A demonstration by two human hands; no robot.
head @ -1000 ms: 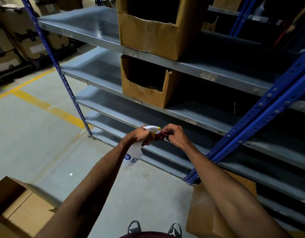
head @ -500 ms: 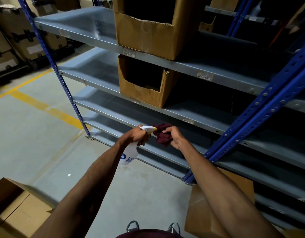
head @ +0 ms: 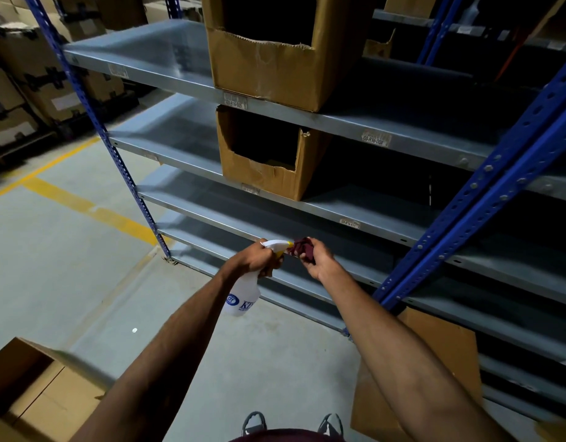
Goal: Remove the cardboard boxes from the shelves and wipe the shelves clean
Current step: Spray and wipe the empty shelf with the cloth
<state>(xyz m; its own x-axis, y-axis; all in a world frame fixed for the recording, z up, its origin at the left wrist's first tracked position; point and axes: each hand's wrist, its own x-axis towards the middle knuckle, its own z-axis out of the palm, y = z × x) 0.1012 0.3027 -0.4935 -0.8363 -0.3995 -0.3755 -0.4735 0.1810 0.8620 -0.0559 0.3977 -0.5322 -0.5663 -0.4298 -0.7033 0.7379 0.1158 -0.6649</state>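
Observation:
My left hand [head: 255, 259] grips a white spray bottle [head: 245, 296] by its trigger head, nozzle pointing right. Right at the nozzle, my right hand [head: 319, 261] holds a bunched dark red cloth [head: 304, 247]. Both hands hover in front of a lower grey metal shelf [head: 348, 275]. One open cardboard box [head: 275, 68] stands on the top shelf [head: 141, 52]. A second open box [head: 262, 161] with a torn front sits on the shelf below.
Blue perforated uprights [head: 485, 193] frame the rack at left and right. An open cardboard box [head: 36, 393] lies on the concrete floor at lower left, and a flat cardboard piece [head: 441, 349] leans by the right upright. Stacked cartons [head: 17, 90] stand far left beyond yellow floor lines.
My right hand opened the cloth out a little and holds it against the nozzle; both hands rose slightly. The camera view shifted a bit.

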